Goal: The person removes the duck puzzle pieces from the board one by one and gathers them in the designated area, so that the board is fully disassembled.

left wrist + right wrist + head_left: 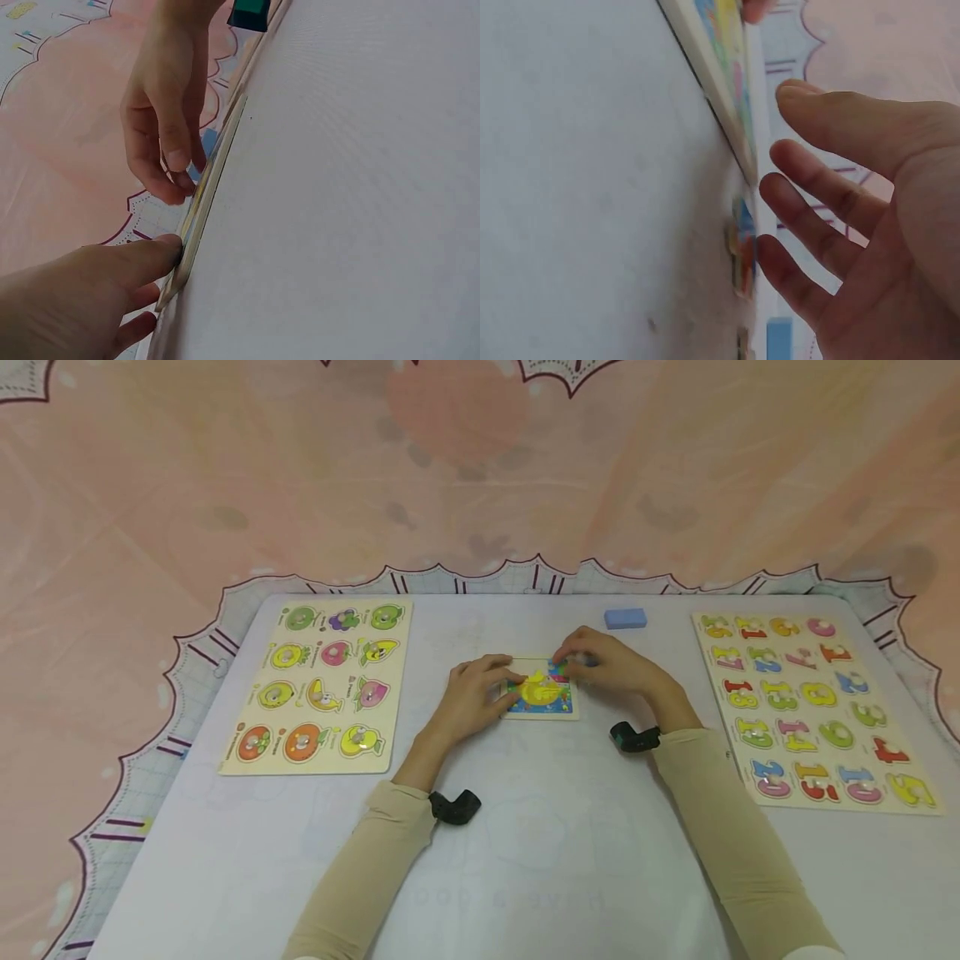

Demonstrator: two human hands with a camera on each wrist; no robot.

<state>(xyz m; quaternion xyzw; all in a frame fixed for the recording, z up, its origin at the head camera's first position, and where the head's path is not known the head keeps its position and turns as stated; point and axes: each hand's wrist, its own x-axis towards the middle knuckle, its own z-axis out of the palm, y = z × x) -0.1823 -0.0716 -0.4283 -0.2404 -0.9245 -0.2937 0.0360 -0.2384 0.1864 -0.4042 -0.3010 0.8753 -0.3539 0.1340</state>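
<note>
Nearest, two beige sleeves (375, 864) reach in over the white tabletop (562, 852), each with a black device (455, 807) at the wrist. Along the right side lies a number board (813, 714), its near edge closer than that of the fruit board (311, 689) on the left; both are filled with knobbed pieces and stand well apart from the work.

Between them, towards the far side, a small picture puzzle (543, 716) lies flat, a yellow figure in its middle. The left hand (472, 693) rests on its left end, fingers relaxed and covering that edge. The right hand (611, 664) is over the far right corner, fingers loosely bent and thumb apart, with nothing seen in its grasp; it partly blocks the corner. Just beside the puzzle's right end are loose pieces (744, 251), blurred and mostly hidden from above by that hand.

Farther back, right of the puzzle, sits a blue block (626, 618), near the far edge. Beyond it hangs a peach-coloured cloth (480, 510) with a scalloped border.
</note>
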